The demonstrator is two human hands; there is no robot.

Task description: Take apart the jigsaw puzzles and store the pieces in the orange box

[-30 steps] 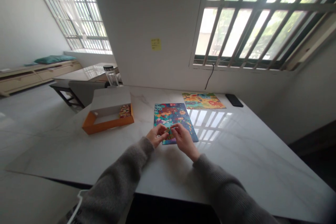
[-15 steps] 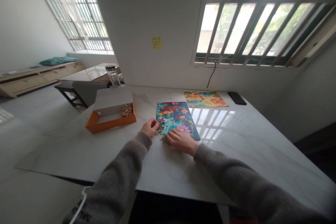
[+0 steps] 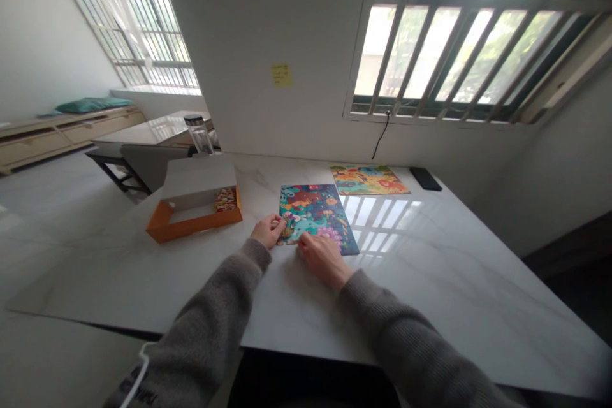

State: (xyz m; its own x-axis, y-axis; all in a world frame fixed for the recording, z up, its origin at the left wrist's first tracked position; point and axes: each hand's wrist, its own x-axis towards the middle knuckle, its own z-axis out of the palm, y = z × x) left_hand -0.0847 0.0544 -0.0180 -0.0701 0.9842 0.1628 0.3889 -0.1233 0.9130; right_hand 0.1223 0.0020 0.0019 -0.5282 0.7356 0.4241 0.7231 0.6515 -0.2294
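Left-hand fingers [image 3: 276, 224] and right-hand fingers [image 3: 306, 241] curl, grip unclear, at a dark-blue rectangular animal-picture jigsaw [image 3: 319, 201], seemingly complete except its near-left corner.

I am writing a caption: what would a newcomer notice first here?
First, the dark blue rectangular jigsaw puzzle, with the left hand at its left edge and the right hand over its near edge. Left of it stands an open orange rectangular box; beyond it, rightward, lies a flat yellow picture.
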